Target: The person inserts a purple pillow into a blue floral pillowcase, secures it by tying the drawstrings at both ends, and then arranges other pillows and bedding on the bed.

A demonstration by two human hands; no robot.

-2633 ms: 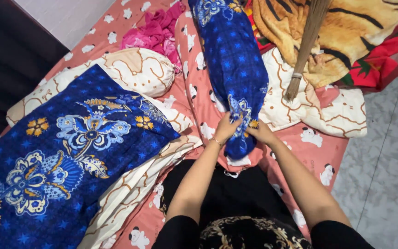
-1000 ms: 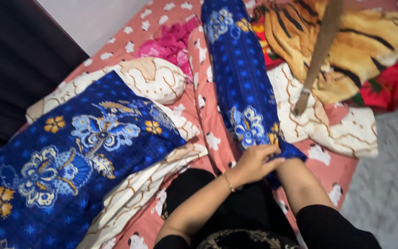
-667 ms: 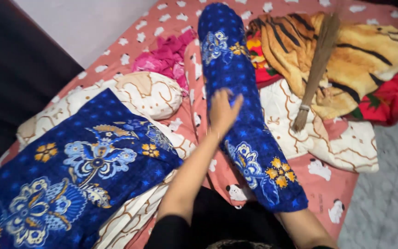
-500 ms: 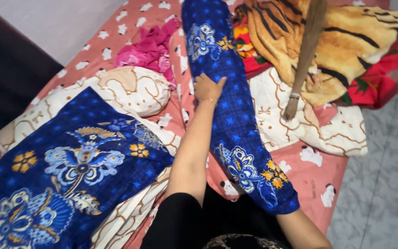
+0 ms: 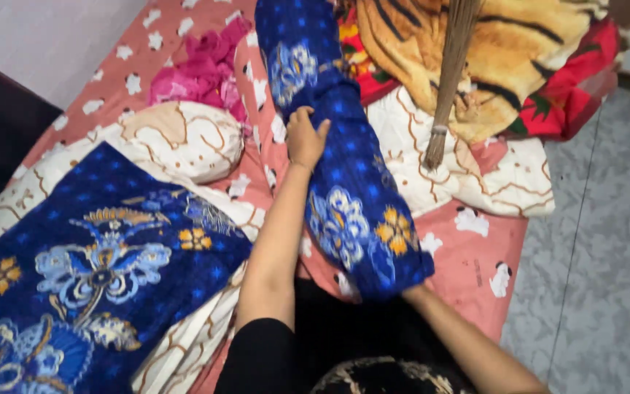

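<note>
Left hand [image 5: 304, 138] curled, gripping left edge of blue floral bolster [image 5: 337, 146] midway; bolster lies lengthwise on pink bed sheet [image 5: 475, 270]. Right hand hidden under bolster's near end, grip can't tell.

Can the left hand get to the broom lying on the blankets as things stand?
Probably yes, but not directly: the left hand is gripping the blue bolster, which lies between it and the broom. It would have to let go and cross over; nothing covers the broom.
</note>
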